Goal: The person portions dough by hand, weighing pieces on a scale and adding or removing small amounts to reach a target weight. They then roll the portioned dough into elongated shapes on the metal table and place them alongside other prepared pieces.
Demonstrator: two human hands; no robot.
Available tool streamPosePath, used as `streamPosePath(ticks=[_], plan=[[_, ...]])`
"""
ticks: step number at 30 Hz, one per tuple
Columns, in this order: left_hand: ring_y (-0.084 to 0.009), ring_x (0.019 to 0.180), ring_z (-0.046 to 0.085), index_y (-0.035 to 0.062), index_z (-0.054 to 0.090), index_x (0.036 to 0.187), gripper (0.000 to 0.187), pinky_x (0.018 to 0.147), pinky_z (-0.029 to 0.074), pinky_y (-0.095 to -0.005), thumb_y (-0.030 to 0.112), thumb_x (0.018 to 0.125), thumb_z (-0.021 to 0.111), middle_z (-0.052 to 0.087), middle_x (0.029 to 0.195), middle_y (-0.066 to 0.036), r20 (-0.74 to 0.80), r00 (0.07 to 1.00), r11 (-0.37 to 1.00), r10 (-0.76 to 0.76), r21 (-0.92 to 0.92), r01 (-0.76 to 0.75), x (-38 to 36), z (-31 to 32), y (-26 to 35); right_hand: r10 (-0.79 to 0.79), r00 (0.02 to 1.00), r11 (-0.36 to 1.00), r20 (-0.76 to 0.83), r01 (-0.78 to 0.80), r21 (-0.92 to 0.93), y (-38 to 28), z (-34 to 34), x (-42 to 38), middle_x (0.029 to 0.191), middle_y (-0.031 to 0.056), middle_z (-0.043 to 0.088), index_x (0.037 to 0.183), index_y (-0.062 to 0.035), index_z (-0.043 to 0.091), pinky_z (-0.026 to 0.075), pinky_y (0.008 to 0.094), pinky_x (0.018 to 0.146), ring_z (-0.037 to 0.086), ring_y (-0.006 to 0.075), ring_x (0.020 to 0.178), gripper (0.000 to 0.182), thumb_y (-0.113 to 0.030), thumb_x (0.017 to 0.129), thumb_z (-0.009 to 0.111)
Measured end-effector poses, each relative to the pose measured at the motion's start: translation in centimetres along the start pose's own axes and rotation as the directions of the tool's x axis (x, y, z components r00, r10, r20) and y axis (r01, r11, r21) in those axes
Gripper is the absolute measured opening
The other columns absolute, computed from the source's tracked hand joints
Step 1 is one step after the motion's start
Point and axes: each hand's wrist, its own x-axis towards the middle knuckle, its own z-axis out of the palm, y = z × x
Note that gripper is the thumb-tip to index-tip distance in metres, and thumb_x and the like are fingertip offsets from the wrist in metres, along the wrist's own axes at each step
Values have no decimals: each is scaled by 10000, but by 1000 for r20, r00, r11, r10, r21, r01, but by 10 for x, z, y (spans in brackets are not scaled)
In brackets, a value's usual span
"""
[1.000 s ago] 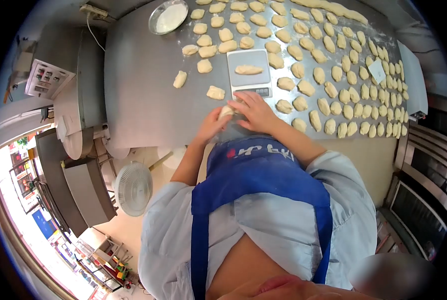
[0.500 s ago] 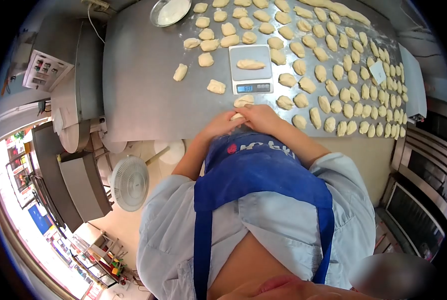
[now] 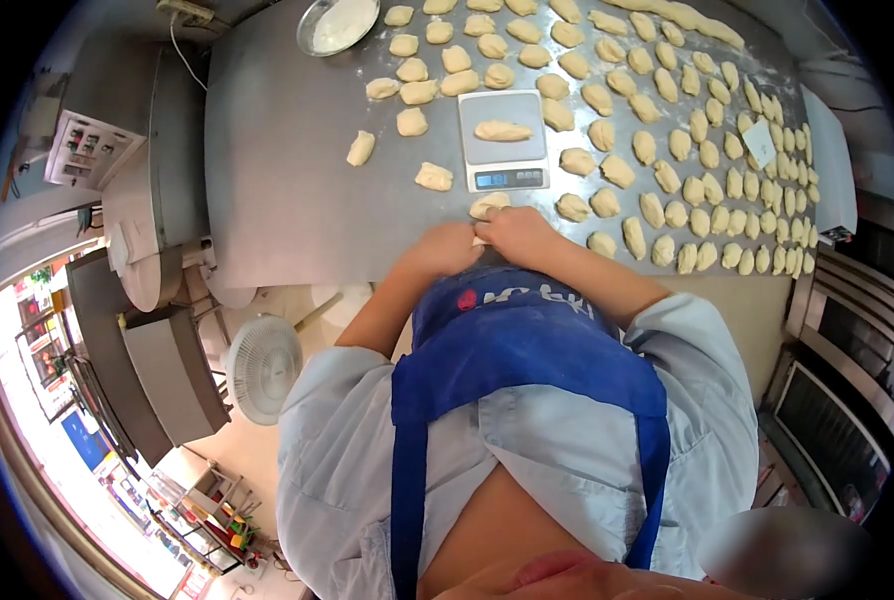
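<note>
My left hand [image 3: 447, 249] and my right hand [image 3: 515, 236] meet at the near edge of the metal table. Both are closed on a small dough piece [image 3: 480, 241], mostly hidden by the fingers. Just beyond my right fingertips lies another dough piece [image 3: 489, 205]. Farther forward stands a digital kitchen scale [image 3: 507, 180], its display lit but too blurred to read. One elongated dough piece [image 3: 503, 131] rests on its plate. To the left of the scale, a squarish dough piece [image 3: 434, 177] lies on the table.
Many dough pieces [image 3: 644, 148] cover the right side of the metal table [image 3: 287, 150]. A long dough roll [image 3: 682, 14] lies at the far edge. A metal bowl of white powder [image 3: 339, 25] stands far left. A white fan [image 3: 265, 369] is below the table, left of me.
My left hand has turned over the dough piece and covers more of it. Both hands stay together at the table edge. The view has shifted slightly.
</note>
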Motion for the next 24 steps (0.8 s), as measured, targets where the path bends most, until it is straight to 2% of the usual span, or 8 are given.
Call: streamPosePath(ticks=[2,6,9,11,13,14,16,24], plan=[[-412,900,664,45,696,948,385,782,516,-484,390,784,654,690,936,-235,73,982,965,-173,214,154,-4,-6,10,11,1000,1000,-25,-11,-3,-6,4,-2,906,124,658,970,-101,676,548,421,635,688,298,821,190,-184,805,629],[-384,949,664,48,686,961,394,816,518,-470,400,784,672,695,989,-217,-18,999,994,-30,105,32,-13,7,-12,-93,995,955,-38,100,279,-27,-14,-2,970,142,651,1113,-104,627,542,445,708,669,340,885,262,-206,873,611],[-369,922,681,50,658,973,327,781,530,-493,327,799,681,711,983,-166,-465,869,910,169,-265,-318,-7,27,-36,100,994,943,33,-105,315,-12,-70,22,1100,169,637,1343,-116,515,533,457,785,644,377,973,475,-333,932,612],[-365,940,670,69,592,1065,356,800,524,-487,267,791,704,691,1036,-155,-236,927,940,-293,103,324,-17,-4,4,386,901,905,-198,-327,273,28,-98,45,1125,160,623,1393,-104,470,523,458,811,635,383,983,568,-412,933,597],[-369,955,659,68,564,1094,375,819,520,-480,246,795,704,676,1066,-157,-251,926,951,-283,49,304,-17,7,-6,415,860,896,-297,-328,301,80,-88,61,1147,127,626,1445,-118,418,502,453,848,620,373,1029,609,-393,934,602],[-374,970,648,67,536,1124,397,838,515,-474,224,800,704,660,1095,-159,-258,927,959,-273,-5,282,-18,16,-13,410,860,897,-302,-322,301,104,-68,62,1147,127,626,1445,-118,418,502,453,848,620,373,1029,609,-393,934,602],[-381,995,632,60,542,1125,388,859,506,-473,213,806,700,650,1102,-168,-334,920,976,-206,-3,217,-21,26,-23,-179,767,846,-616,-199,-494,130,-39,66,1107,116,652,1365,-115,496,489,451,869,607,346,1037,500,-296,916,619],[-382,1135,552,30,533,1239,486,959,457,-459,164,805,705,588,1200,-196,-627,778,999,-41,-40,20,-21,36,-29,-47,848,999,-528,32,-38,132,-34,29,1044,61,637,1031,-95,653,498,399,855,602,285,988,259,-50,778,688]])
